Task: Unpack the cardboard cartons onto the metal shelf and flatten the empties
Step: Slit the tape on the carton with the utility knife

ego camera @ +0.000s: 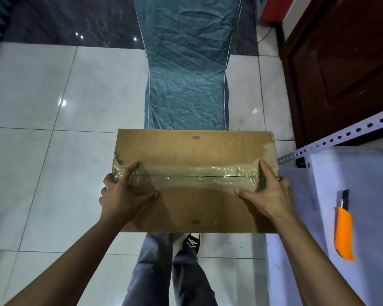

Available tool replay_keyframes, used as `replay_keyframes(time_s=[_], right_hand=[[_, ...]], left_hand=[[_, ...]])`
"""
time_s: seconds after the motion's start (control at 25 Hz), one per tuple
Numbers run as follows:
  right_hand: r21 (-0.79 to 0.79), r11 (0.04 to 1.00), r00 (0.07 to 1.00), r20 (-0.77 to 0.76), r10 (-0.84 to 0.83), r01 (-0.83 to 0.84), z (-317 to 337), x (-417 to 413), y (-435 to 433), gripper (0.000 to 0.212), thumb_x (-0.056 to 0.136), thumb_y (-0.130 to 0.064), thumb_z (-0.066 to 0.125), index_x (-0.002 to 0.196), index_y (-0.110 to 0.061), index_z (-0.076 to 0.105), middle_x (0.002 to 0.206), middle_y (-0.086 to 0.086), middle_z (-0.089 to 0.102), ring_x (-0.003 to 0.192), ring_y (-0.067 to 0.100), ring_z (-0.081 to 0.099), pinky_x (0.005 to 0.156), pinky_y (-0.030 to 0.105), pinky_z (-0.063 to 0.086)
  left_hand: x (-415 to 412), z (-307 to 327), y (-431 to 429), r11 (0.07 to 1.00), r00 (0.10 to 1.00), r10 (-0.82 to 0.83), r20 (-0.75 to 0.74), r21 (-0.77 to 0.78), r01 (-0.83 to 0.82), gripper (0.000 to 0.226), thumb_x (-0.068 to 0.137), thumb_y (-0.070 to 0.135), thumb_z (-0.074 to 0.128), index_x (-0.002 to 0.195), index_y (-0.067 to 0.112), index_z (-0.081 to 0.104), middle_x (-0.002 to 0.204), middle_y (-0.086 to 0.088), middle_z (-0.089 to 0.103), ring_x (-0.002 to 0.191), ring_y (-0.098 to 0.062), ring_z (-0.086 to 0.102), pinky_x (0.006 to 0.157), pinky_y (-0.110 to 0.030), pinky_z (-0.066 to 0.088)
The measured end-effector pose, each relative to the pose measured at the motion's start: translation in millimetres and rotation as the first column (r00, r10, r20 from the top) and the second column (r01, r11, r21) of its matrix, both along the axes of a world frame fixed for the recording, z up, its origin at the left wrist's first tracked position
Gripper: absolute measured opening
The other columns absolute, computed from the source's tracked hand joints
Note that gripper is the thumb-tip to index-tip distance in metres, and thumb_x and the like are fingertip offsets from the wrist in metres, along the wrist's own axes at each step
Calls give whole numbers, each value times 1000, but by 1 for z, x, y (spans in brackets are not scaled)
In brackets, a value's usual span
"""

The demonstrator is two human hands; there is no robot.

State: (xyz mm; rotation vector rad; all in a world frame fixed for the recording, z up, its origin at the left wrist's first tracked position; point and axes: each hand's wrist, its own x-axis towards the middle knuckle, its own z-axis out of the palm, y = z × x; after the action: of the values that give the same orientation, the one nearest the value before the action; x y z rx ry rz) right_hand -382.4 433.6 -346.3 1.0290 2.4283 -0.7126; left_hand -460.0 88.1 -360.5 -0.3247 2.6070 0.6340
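Left hand (124,192), right hand (266,194) grip carton (196,151) by its ends, mid-frame: thumbs, forefingers splayed on taped top, other fingers curled over edges. Metal shelf (376,184), right edge, just beside carton. Teal sack (186,74) on floor, upper centre. Orange knife (344,233) on shelf, lower right.

cardboard carton (197,151): one
hands: two, left hand (119,193) and right hand (267,195)
orange utility knife (344,233): one
metal shelf (331,140): one
teal fabric mat (186,85): one
wooden door (340,62): one
black sneaker (192,241): one in view
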Motion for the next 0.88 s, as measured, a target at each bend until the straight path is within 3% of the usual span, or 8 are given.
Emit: replay_keyframes(time_s=[0.32,0.52,0.88], right_hand=[[16,1000,996,-87,1,0,68,-16,9,113,65,-76,75,157,-49,15,152,26,29,139,46,34,115,57,26],[24,1000,987,-161,6,-2,102,-40,14,109,64,-79,73,155,-50,21,145,24,40,135,43,41,113,53,31],[36,999,979,-202,2,5,118,-103,18,104,65,-82,70,153,-51,26,146,19,42,134,42,42,112,51,33]], left_hand=[[-22,82,13,1000,998,19,-62,17,-18,104,53,62,90,141,56,36,147,-16,31,126,-46,42,109,-53,33],[-41,124,18,998,990,51,-130,54,-44,102,53,59,91,139,55,37,141,-14,35,122,-45,44,107,-52,35],[-103,145,18,998,982,58,-182,46,-50,101,50,61,91,138,53,40,140,-16,37,123,-46,44,109,-53,33]])
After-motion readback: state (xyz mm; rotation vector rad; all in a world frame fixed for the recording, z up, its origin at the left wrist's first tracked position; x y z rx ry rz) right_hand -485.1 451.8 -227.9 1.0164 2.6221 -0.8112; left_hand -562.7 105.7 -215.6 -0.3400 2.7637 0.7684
